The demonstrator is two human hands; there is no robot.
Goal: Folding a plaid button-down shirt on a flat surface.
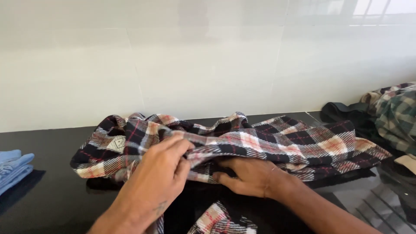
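A plaid flannel shirt (268, 143) in black, cream and red is lying bunched across a glossy black countertop (52, 195), its length running left to right just in front of a white tiled wall (208, 56). The left hand (160, 173) is pinching a fold of the fabric near the shirt's middle, thumb and fingers closed together on the cloth, which is lifting that edge slightly off the counter; this looks like a grip meant to keep the layer taut. The right hand (249, 175) is lying lower, palm down, with its fingers tucked under the hanging edge of the same shirt; whether they are closed on the cloth or only pressing against it cannot be told, since the fabric is hiding the fingertips. A loose part of the shirt is trailing toward the person between the forearms. Well apart at the left edge, a folded light-blue garment (13, 167) is resting flat, seemingly set aside. At the far right, a heap of other clothes (390, 117), one a green plaid over something dark, is sitting unfolded.
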